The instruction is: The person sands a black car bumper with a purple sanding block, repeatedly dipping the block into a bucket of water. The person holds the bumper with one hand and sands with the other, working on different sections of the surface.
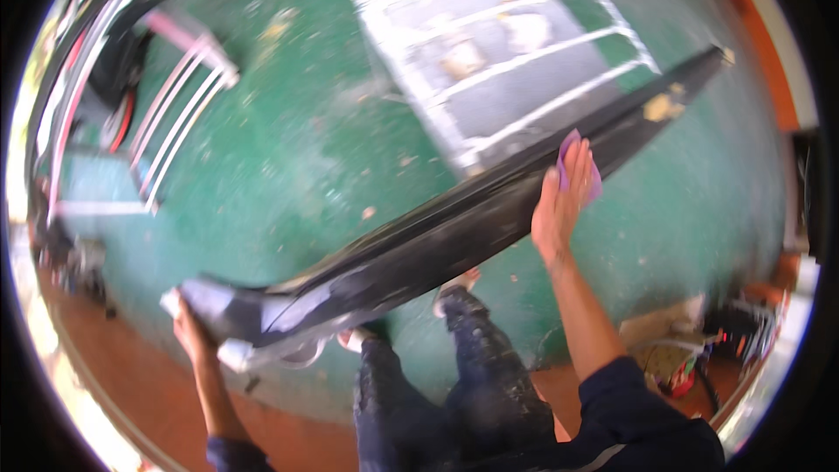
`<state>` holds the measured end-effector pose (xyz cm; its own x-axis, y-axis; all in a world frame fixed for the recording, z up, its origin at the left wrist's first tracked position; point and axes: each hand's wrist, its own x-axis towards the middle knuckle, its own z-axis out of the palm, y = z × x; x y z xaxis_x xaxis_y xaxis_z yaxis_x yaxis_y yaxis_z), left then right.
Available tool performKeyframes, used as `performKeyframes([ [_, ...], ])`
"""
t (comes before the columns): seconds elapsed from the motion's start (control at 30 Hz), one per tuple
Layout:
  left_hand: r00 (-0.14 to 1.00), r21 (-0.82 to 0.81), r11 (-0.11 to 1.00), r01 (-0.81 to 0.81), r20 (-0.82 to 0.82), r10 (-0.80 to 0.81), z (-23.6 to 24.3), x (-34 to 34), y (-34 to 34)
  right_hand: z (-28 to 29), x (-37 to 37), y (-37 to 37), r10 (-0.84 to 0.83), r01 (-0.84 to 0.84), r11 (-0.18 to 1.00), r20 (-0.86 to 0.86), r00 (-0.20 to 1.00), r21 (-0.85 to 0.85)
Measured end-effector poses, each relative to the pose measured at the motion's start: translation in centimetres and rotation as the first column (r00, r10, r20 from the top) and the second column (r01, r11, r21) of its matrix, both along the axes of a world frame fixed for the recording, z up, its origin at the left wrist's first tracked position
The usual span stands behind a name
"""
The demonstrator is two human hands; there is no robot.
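A long black panel (463, 236) runs diagonally across the view, with tan patches near its far right end and a lighter, glossy section at its left end. My left hand (190, 323) is closed on that left end. My right hand (564, 192) holds a purple pad (591, 177) against the panel, right of its middle, with fingers pressed together over the pad.
A white barred stand (394, 49) stands on the green floor (288, 140) beyond the panel. Pink-and-white racks (183, 114) holding dark curved parts (122, 0) are at upper left. Assorted clutter (721, 345) lies at lower right, and my legs show below the panel.
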<state>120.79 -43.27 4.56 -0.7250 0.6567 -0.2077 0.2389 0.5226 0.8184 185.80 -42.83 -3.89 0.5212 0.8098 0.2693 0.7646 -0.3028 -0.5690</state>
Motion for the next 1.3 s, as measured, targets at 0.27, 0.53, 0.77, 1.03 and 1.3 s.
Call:
performKeyframes([
  [0.27,0.794,0.294,0.921,0.255,0.48,-0.373,1.2,1.8,-4.6,3.1,-36.2,-22.6,0.819,-0.801,0.522,-0.437,0.372,0.294],
  [0.53,0.751,-0.208,0.972,-0.108,0.623,0.217,-9.7,-10.8,-36.1,-28.0,-60.4,-26.1,0.224,-0.837,0.456,-0.871,0.437,-0.303],
  [0.77,0.618,-0.437,0.896,-0.079,0.684,0.388,-18.8,-13.1,-49.2,-53.7,-66.6,-16.0,0.684,-0.685,-0.037,-0.518,0.513,-0.728],
  [1.03,0.458,-0.339,0.936,-0.092,0.82,0.342,-25.5,-16.2,-40.8,-37.0,-70.3,-23.2,0.338,-0.671,0.407,-0.58,0.741,-0.62],
  [1.3,-0.125,-0.366,0.931,-0.012,0.924,0.361,-29.3,-16.2,-28.3,-7.0,-65.9,-21.0,0.117,-0.825,0.445,-0.89,0.44,-0.349],
])
